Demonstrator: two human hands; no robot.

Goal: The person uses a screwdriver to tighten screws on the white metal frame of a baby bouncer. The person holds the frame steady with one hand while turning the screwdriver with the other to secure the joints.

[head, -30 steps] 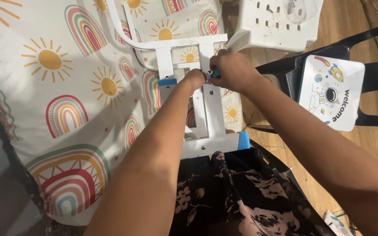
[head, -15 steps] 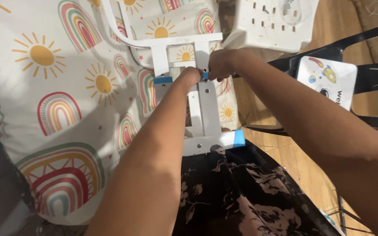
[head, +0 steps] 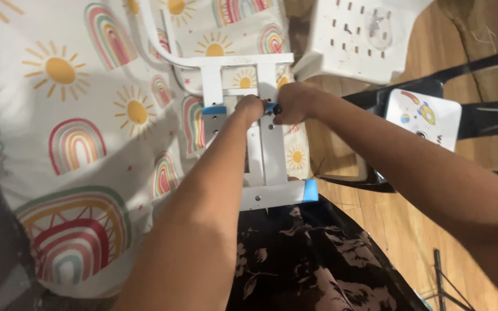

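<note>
A white metal frame with blue tape on some ends lies from my lap out onto a bedsheet printed with suns and rainbows. My left hand is closed on the frame's middle bars, just below its upper crossbar. My right hand sits right beside it, almost touching, and pinches a small dark tool against the frame. The fingertips of both hands are hidden. A curved white tube joins the frame at the top.
A white plastic part with slots lies at the top right. Below it, a black chair frame holding a white printed card stands on the wooden floor. Dark flowered cloth covers my lap.
Both hands stay at the same spot on the frame. Only the view has shifted a little.
</note>
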